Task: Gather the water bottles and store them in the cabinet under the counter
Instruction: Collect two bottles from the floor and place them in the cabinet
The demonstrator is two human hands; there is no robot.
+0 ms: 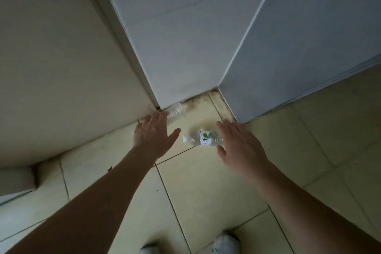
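Head view: clear, green-labelled bottle (203, 137), seemingly empty.

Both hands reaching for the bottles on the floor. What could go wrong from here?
1. The labelled bottle lies on its side on smooth tile floor; a nudge from the open right hand could roll it away.
2. The clear bottle is tucked into the corner against the grey panel and partly hidden by the left hand, so the fingers may not wrap it cleanly.
3. Reaching for both at once invites one fumbled grasp.
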